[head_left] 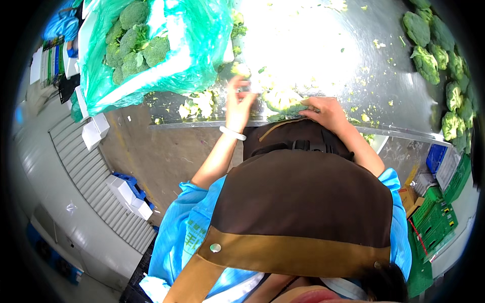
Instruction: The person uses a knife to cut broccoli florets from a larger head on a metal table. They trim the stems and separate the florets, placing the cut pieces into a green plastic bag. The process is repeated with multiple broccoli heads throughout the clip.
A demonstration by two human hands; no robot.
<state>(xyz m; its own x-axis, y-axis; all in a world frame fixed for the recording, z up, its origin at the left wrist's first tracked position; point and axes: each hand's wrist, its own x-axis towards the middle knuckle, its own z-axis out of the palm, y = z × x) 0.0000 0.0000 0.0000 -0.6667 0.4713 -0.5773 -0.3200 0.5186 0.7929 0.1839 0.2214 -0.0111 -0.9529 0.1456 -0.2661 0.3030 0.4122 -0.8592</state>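
A pale, trimmed broccoli head (283,102) rests at the near edge of the metal table, overexposed on top. Fingers of my right hand (326,112) are closed on its right side. My left hand (239,103), with a white bracelet at the wrist, is raised just left of the broccoli and apart from it. Its fingers are smeared by motion, and whether something small is in them cannot be made out. Cut broccoli scraps (198,104) lie on the table to the left of that hand.
A green plastic bag (197,65) holding several broccoli heads (132,44) stands at the far left. More broccoli heads (424,63) are piled along the right side of the metal table (384,91). Green crates (435,214) and white boxes (127,196) stand on the floor.
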